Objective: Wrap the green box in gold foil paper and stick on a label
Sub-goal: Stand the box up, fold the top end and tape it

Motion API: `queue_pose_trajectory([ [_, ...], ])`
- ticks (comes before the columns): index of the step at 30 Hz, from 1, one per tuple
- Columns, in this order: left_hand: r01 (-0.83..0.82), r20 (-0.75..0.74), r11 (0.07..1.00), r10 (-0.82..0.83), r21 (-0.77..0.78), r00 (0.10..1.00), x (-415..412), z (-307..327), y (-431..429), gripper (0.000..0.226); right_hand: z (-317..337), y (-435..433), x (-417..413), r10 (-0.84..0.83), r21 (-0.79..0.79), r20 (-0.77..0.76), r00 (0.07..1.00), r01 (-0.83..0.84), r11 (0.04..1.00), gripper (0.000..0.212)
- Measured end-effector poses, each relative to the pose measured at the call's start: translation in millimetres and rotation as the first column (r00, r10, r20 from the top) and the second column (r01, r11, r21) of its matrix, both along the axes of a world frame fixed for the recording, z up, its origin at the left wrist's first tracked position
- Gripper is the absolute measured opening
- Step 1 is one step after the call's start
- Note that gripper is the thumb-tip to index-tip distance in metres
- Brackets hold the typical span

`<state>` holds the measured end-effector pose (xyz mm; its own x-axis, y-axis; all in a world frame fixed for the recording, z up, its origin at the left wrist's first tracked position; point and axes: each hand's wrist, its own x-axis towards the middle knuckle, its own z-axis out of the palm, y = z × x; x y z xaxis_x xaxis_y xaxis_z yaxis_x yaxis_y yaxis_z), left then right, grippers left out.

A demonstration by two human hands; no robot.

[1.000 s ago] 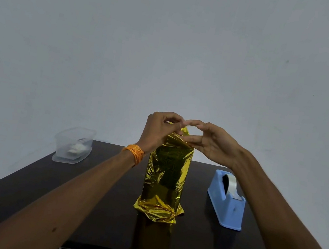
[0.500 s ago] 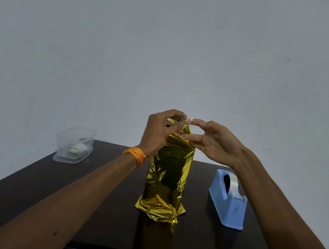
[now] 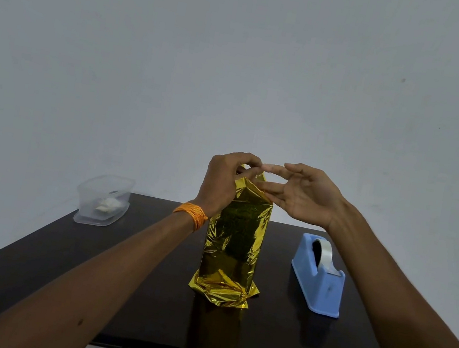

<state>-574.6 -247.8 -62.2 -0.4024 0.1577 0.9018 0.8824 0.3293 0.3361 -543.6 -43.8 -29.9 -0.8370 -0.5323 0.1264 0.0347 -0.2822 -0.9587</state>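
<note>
Reaching in from the lower edge, which cuts both forearms off, two hands meet above one dark bench point(image 3: 25, 277). One box point(image 3: 234, 240) stands upright mid-bench, wholly hidden under gold foil point(image 3: 218, 291) that crumples at its foot. The left hand point(image 3: 225, 185), with one orange band point(image 3: 190, 215) at the wrist, has a narrow grip pinching the folded foil top. The right hand point(image 3: 305, 198) has a wide grip, fingers nearly straight, tips at that fold. One blue tape dispenser point(image 3: 317, 275) sits to the right, apart from the box. One clear tub point(image 3: 103, 200) sits far left, its contents blurred.
</note>
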Motion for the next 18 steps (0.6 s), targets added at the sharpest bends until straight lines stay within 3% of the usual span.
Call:
queue_pose_trajectory([
  [8,0.060,0.082,0.995,-0.067,0.080,0.994,-0.7,-8.2,4.1,0.011,-3.3,-1.7,-2.9,-0.037,-0.011,-0.020,0.999,0.037,0.999,0.054],
  [14,0.077,0.130,0.996,-0.083,0.049,0.988,-1.3,-2.5,6.1,0.004,-10.4,-2.5,-2.6,-0.093,-0.094,-0.056,0.994,0.088,0.992,0.046],
  [18,0.046,0.153,0.998,-0.039,-0.045,0.987,-6.2,-4.7,3.5,0.015,-10.3,-5.0,-2.8,-0.182,-0.040,-0.118,0.976,0.179,0.983,0.032],
])
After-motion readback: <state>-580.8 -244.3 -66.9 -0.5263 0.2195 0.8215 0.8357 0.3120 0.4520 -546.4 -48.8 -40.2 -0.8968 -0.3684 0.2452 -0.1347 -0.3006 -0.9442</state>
